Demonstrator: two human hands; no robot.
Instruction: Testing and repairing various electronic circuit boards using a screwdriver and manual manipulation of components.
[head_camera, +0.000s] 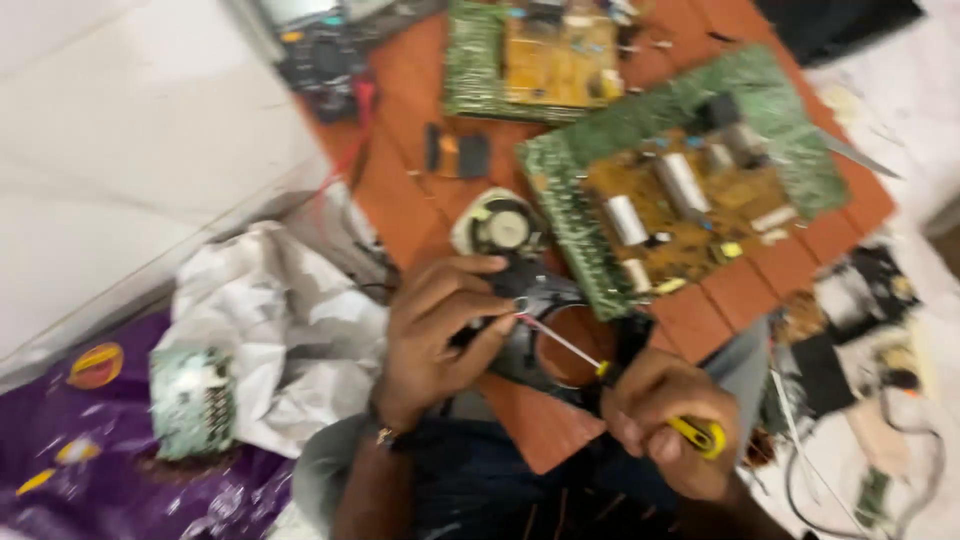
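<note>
My left hand (437, 335) grips a black plastic part (540, 300) with a round opening, resting on an orange-brown board (740, 290). My right hand (665, 420) holds a yellow-handled screwdriver (700, 433); its thin shaft (560, 342) points up-left, with the tip meeting the black part near my left thumb. A small round speaker (505, 228) lies just behind the black part. The picture is blurred by motion.
A large green and brown circuit board (690, 190) lies to the right, and a second one (530, 60) farther back. A multimeter (320, 55) with a red lead is at the back left. Crumpled white plastic (270, 330), a purple bag (110, 470), and loose wires (850, 470).
</note>
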